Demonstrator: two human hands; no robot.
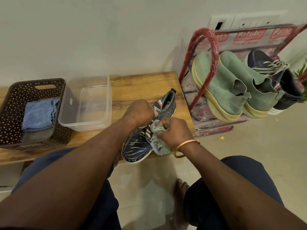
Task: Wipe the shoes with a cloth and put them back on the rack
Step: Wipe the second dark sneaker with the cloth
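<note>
A dark blue lace-up shoe point(138, 146) lies on the low wooden table point(142, 83), toe pointing toward me and over the front edge. My left hand point(140, 112) grips the shoe at its tongue and laces. My right hand point(174, 131) is closed on a grey-green cloth point(157, 143) pressed against the shoe's right side. The red wrapped shoe rack point(207, 47) stands to the right, holding two green slip-on shoes point(221, 87) and the matching dark blue shoe point(269, 70).
A brown perforated basket point(13, 105) with a blue cloth point(39, 113) inside sits at the table's left. A clear plastic tub point(86, 125) stands beside it. Wall behind, tiled floor below, my bare foot point(180, 190) near the table.
</note>
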